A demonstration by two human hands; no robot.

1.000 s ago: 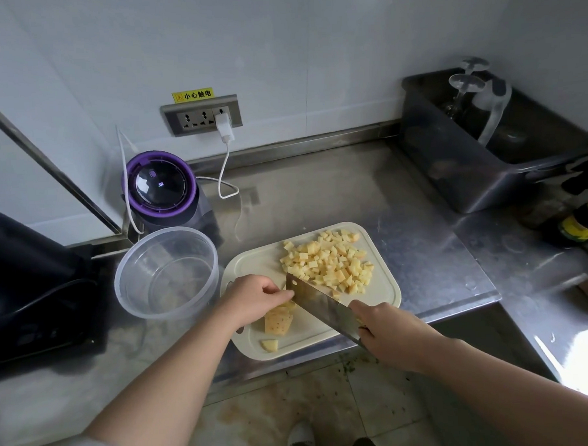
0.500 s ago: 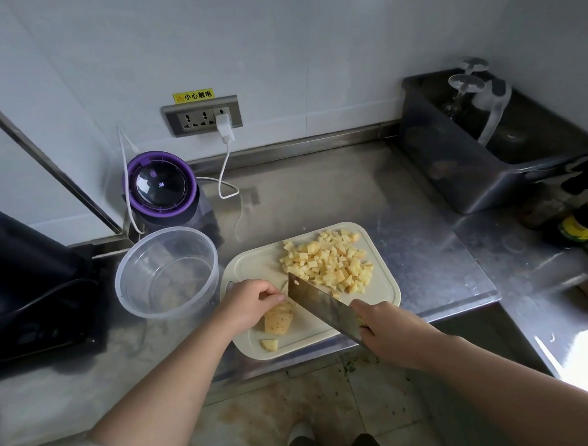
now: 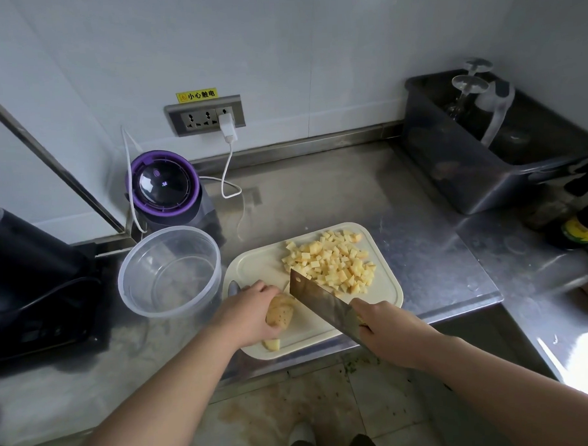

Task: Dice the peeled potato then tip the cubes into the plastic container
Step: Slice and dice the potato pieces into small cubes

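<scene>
A cream cutting board [image 3: 257, 263] lies on the steel counter with a heap of yellow potato cubes [image 3: 333, 265] on its far right half. My left hand [image 3: 246, 312] grips the remaining scored potato piece [image 3: 279, 312] near the board's front left. My right hand [image 3: 391, 331] holds a cleaver [image 3: 318, 299] by its handle, the blade slanting down just right of that piece. A small offcut [image 3: 272, 344] lies at the board's front edge. The clear round plastic container [image 3: 170, 272] stands left of the board, with nothing visible inside.
A purple-rimmed appliance [image 3: 165, 189] stands behind the container, a white cable running to the wall socket [image 3: 205, 115]. A dark appliance [image 3: 29, 285] sits at far left. A grey bin [image 3: 478, 157] holding glasses is at back right, a dark bottle [image 3: 582, 227] beside it.
My left hand has shifted back along the potato piece, uncovering more of it. The cleaver blade sits a little further left, close against the piece. The cube heap has not moved.
</scene>
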